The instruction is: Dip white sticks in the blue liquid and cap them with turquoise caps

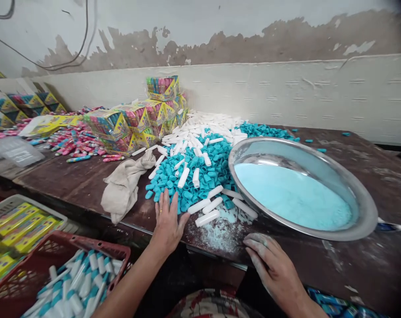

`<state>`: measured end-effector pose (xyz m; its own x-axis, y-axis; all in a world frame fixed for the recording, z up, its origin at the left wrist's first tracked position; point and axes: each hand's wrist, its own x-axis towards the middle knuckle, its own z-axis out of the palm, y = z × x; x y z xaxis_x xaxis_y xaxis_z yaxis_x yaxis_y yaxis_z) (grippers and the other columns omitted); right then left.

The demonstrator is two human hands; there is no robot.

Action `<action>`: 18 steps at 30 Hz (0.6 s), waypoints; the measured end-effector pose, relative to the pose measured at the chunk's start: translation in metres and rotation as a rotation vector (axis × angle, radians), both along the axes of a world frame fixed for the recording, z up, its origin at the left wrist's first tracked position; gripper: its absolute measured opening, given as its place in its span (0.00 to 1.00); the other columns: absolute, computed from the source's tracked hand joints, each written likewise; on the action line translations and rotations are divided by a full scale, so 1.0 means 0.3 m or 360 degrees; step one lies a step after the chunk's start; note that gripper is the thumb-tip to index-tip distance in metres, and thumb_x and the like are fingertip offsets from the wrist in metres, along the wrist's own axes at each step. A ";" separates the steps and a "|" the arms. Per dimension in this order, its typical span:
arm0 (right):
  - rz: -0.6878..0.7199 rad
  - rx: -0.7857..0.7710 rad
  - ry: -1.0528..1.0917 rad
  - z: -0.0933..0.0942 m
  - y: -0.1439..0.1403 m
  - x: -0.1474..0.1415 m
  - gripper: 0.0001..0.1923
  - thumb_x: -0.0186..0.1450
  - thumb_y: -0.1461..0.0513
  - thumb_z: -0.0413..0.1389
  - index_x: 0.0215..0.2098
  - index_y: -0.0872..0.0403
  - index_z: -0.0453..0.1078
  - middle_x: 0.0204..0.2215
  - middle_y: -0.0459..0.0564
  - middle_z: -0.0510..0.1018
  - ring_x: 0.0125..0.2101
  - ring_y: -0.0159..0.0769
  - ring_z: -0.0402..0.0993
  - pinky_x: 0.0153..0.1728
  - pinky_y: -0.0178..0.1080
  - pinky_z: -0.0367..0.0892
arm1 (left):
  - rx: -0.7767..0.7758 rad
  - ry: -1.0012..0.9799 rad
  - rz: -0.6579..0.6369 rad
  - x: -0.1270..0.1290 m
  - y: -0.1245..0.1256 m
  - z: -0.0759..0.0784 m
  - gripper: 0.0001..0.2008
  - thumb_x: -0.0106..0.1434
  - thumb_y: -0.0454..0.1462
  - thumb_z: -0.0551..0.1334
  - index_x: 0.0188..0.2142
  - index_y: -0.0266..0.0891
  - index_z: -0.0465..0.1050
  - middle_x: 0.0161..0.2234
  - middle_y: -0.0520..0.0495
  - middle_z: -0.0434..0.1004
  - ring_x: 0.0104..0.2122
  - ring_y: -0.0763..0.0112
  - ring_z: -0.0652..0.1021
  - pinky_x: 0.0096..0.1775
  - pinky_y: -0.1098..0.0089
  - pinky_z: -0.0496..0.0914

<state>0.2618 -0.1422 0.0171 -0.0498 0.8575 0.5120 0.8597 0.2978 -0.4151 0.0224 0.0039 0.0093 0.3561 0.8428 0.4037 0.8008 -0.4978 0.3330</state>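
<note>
Two hands flat, fingers spread, empty: left hand (pixel 167 223) touching teal caps (pixel 200 174), right hand (pixel 273 265) near 1 bowl (pixel 365 221).

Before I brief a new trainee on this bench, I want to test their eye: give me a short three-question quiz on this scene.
1. True or false: the bowl holds pale blue powder.
2. What does the left hand touch? A) the cloth B) the teal caps C) the red crate
3. Fill in: the right hand, dusted with powder, lies flat on the ____ just in front of the bowl.

Key: 1 true. 2 B: its fingertips are at the near edge of the cap pile. 3 table.
</note>
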 end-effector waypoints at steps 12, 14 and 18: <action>0.0013 0.0089 -0.0038 -0.042 0.014 0.088 0.12 0.62 0.64 0.50 0.44 0.52 0.65 0.38 0.51 0.74 0.42 0.38 0.69 0.40 0.38 0.69 | -0.0110 0.0099 -0.0031 0.102 -0.033 0.070 0.08 0.57 0.38 0.58 0.37 0.41 0.69 0.39 0.46 0.69 0.40 0.61 0.69 0.39 0.60 0.61; 0.0010 0.0103 -0.0066 -0.063 0.023 0.095 0.12 0.62 0.62 0.50 0.45 0.52 0.65 0.39 0.51 0.74 0.41 0.38 0.70 0.40 0.37 0.70 | -0.0045 -0.0004 0.0081 0.080 0.035 0.084 0.09 0.58 0.38 0.57 0.39 0.40 0.68 0.39 0.46 0.70 0.40 0.61 0.70 0.40 0.61 0.62; -0.0037 0.0189 -0.0114 -0.098 0.036 0.104 0.12 0.63 0.59 0.49 0.44 0.52 0.66 0.39 0.51 0.75 0.40 0.37 0.72 0.37 0.34 0.71 | 0.0027 -0.0255 0.0153 0.047 0.183 0.126 0.09 0.60 0.35 0.54 0.39 0.37 0.68 0.37 0.45 0.71 0.39 0.64 0.71 0.40 0.65 0.64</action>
